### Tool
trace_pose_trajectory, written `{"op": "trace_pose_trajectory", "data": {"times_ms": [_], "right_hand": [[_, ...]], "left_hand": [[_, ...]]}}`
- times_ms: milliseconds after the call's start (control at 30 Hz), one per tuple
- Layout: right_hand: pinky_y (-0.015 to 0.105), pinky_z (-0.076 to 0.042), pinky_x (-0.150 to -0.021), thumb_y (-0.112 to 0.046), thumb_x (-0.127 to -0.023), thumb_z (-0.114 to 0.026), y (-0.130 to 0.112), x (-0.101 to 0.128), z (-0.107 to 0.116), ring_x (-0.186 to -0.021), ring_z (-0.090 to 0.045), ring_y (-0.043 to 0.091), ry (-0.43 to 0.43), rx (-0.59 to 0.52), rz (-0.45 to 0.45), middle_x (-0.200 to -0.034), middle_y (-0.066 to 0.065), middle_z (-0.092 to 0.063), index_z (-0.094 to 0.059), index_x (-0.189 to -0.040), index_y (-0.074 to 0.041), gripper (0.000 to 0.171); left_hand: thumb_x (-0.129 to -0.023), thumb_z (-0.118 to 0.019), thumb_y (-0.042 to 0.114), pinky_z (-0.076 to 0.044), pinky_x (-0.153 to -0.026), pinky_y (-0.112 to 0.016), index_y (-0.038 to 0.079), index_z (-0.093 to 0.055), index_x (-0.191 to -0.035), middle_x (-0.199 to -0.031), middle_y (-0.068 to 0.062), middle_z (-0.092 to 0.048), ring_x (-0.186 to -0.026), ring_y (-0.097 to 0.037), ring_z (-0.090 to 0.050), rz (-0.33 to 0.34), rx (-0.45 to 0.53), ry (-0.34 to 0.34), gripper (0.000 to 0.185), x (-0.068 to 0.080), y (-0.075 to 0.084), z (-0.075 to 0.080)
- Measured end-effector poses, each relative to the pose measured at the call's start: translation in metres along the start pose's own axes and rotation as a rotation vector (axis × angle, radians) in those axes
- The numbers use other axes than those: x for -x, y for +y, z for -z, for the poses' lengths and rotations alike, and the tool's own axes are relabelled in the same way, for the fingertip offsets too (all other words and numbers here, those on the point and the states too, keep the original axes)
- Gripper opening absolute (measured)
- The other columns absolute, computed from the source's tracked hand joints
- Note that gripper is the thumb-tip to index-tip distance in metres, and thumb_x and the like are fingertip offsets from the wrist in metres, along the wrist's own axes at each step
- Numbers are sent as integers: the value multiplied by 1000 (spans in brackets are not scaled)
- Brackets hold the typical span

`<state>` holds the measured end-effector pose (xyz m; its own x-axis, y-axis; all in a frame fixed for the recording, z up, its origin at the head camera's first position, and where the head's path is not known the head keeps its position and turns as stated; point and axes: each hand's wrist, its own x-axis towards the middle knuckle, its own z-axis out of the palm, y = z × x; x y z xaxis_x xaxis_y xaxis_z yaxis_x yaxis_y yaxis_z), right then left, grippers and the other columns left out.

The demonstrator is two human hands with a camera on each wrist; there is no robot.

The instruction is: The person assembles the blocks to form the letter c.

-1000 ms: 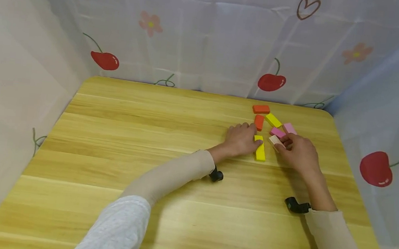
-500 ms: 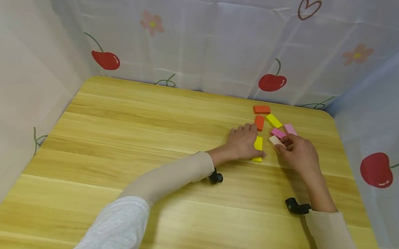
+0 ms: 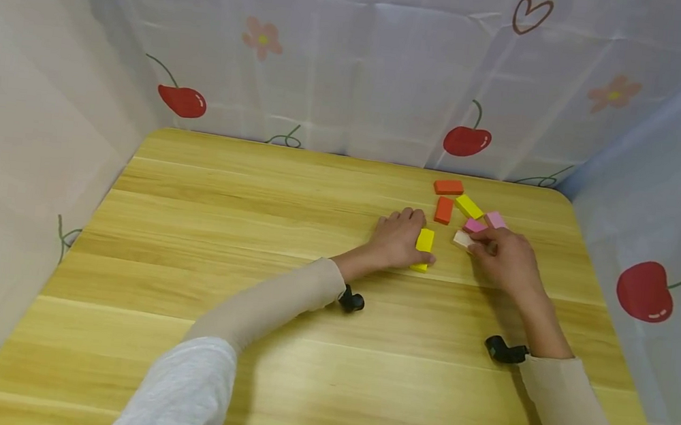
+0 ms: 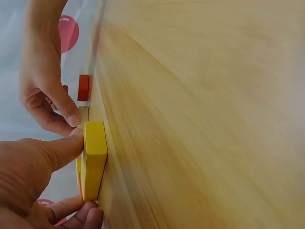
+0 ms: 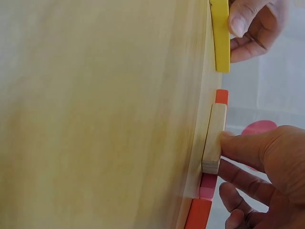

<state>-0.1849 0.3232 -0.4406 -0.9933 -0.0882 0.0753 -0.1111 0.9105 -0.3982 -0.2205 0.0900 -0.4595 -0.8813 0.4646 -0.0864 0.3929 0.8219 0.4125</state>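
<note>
In the head view, the left hand (image 3: 398, 240) grasps the yellow block (image 3: 425, 241) between its thumb and its fingers, at the table (image 3: 303, 346). The right hand (image 3: 508, 259) is to the right of this grip and pinches the pale wooden block (image 3: 462, 239). Just beyond the right grip lie the magenta block (image 3: 473, 226) and the light pink block (image 3: 495, 219). Two orange blocks (image 3: 444, 210) and the second yellow block (image 3: 469, 206) lie farther than both grips.

In the left wrist view, the thumb is at one end of the grasped block, the fingertips at the other.

In the right wrist view, the thumb touches the pinched block; the magenta block is just beside it.
</note>
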Motion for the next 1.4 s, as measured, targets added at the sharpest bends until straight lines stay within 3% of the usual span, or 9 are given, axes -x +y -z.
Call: {"op": "trace_pose_trajectory", "data": {"times_ms": [267,567,833,1033,1267,1400], "right_hand": [[51,-41,-89,-19,-90,-72,-4,-7,-7,-99,-60,35,3,-26,50,-112,15,-72,-72,-116,-9,28],[49,-43,-86,-17,-89,-73,-17,-18,-13,-92,-59,33,2,-17,115,-101,16,-71,-74,-110,-7,24],[49,-45,-90,-18,-91,-71,-28,-28,-17,-99,-61,32,-26,-18,132,-108,17,-71,-73,-112,-7,24],[48,-47,-88,-19,-91,-71,-38,-35,-24,-98,-63,32,-48,-35,151,-111,16,-71,-73,-113,-8,25],[43,-48,-80,-22,-91,-72,-47,-44,-32,-90,-63,26,-34,-8,191,-101,9,-71,-75,-111,-12,23],[45,-48,-84,-19,-91,-70,-52,-49,-35,-92,-62,27,-54,-26,200,-102,10,-71,-74,-113,-11,24]], "left_hand": [[-80,-69,66,-39,-86,-34,19,-46,-132,-123,2,-54,-103,-17,-50,-14,27,17,73,10,-20,4],[-81,-69,63,-40,-84,-36,19,-47,-133,-120,2,-55,-99,-18,-50,2,49,39,72,22,-43,13],[-81,-71,61,-40,-81,-37,17,-48,-131,-115,0,-55,-93,-18,-48,14,57,83,70,30,-65,23],[-81,-72,60,-39,-82,-38,17,-49,-131,-114,0,-55,-93,-18,-48,41,65,99,70,37,-82,28],[-81,-72,59,-40,-84,-39,17,-50,-131,-114,0,-56,-95,-19,-50,74,61,109,70,46,-98,35],[-81,-73,58,-40,-88,-42,17,-50,-131,-115,0,-55,-97,-20,-50,89,87,112,69,51,-108,37]]}}
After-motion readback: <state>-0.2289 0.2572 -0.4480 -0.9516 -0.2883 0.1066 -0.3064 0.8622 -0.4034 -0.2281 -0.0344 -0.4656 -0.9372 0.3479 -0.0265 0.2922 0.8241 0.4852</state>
